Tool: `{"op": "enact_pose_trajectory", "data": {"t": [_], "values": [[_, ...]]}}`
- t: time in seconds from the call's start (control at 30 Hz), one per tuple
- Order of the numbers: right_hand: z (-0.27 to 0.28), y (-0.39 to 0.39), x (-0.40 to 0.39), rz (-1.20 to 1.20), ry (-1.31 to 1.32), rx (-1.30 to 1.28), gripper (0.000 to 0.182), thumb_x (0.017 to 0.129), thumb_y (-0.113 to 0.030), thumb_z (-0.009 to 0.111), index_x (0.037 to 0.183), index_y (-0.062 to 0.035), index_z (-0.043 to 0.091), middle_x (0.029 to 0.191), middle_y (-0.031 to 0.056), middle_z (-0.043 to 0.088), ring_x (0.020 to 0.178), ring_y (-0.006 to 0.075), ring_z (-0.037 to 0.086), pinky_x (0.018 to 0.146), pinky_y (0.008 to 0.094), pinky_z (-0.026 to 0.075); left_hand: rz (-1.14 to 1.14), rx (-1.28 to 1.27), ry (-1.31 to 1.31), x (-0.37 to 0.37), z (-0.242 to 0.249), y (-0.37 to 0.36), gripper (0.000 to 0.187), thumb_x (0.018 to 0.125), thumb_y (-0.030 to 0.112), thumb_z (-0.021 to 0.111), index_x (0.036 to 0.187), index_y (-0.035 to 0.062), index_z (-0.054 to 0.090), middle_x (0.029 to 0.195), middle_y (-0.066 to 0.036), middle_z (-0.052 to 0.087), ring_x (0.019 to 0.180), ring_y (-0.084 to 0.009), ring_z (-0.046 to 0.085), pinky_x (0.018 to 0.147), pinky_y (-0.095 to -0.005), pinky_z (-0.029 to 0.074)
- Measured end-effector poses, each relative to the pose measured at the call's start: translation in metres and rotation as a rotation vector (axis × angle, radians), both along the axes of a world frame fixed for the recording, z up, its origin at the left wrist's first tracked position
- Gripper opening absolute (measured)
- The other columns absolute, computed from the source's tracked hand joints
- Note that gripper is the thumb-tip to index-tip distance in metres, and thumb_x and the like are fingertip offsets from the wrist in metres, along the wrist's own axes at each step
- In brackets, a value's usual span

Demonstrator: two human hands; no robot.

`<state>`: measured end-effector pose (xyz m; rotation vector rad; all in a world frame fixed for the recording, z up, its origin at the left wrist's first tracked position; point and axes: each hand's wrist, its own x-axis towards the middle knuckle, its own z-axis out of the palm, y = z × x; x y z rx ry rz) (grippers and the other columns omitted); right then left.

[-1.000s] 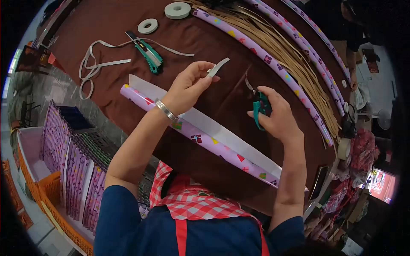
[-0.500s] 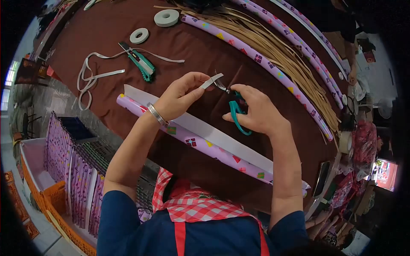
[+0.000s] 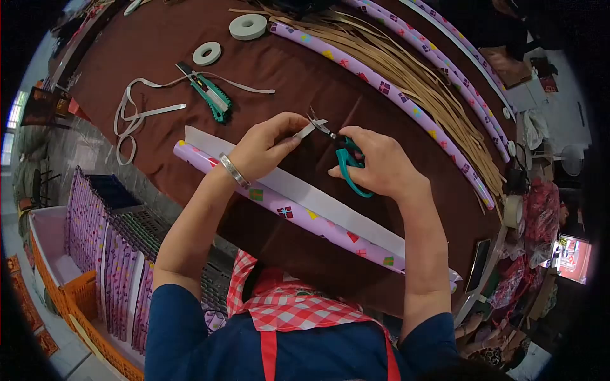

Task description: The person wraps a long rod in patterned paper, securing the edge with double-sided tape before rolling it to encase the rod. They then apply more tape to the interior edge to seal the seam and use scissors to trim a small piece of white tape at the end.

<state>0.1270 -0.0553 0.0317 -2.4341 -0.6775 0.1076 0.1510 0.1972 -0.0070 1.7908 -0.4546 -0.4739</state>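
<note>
In the head view, my left hand (image 3: 264, 149) pinches a short white strip (image 3: 305, 131) between thumb and fingertips. My right hand (image 3: 384, 165) grips scissors with teal handles (image 3: 344, 166), fingers and thumb in the loops. The scissor blades meet the strip's far end, just beyond my left fingertips; whether they have cut through it cannot be made out. Below both hands lies a partly unrolled sheet of purple patterned wrapping paper (image 3: 298, 214), its white underside facing up along the far edge. My left wrist and forearm pass over this roll.
A green box cutter (image 3: 211, 98) lies with a loose white ribbon (image 3: 159, 110) at the left. Two white tape rolls (image 3: 248, 26) sit farther back. Brown strips (image 3: 406, 79) and more wrapped purple rolls (image 3: 375, 79) curve along the right. Orange crates (image 3: 82, 295) hold purple rolls.
The scissors have shifted slightly up and left with my right hand, their blades now at the strip's end. Less of the strip shows beyond my left fingertips.
</note>
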Motion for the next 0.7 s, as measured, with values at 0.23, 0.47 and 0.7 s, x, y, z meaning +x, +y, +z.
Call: {"op": "enact_pose_trajectory", "data": {"t": [0.23,0.47,0.7], "values": [[0.004,0.001,0.002,0.004,-0.010,-0.068,0.054,0.071,-0.040,0.081,0.103,-0.0039,0.056,0.084,0.0164,0.065,0.080,0.0348,0.065,0.071,0.0433,0.052,0.196,0.019,-0.279,0.005,0.023,0.009,0.030,0.085,0.008,0.068,0.113,0.0008,0.061,0.111,-0.011,0.060,0.097,-0.0243,0.062,0.085,-0.0323,0.050],[0.018,0.000,0.004,0.021,-0.032,-0.204,0.056,0.068,-0.036,0.083,0.108,-0.0033,0.059,0.086,0.0141,0.064,0.079,0.0323,0.064,0.071,0.0405,0.051,0.029,0.256,-0.798,0.030,0.052,-0.012,0.013,0.078,0.014,0.071,0.089,0.0080,0.070,0.115,-0.011,0.060,0.108,-0.0324,0.055,0.091,-0.0402,0.047],[0.031,-0.004,0.003,0.041,-0.060,-0.289,0.057,0.068,-0.038,0.082,0.107,-0.0026,0.059,0.083,0.0144,0.064,0.077,0.0330,0.064,0.069,0.0421,0.050,-0.078,0.413,-0.848,0.041,0.056,-0.025,0.008,0.078,0.016,0.069,0.082,0.0113,0.072,0.112,-0.008,0.063,0.108,-0.0296,0.057,0.089,-0.0395,0.049]]}}
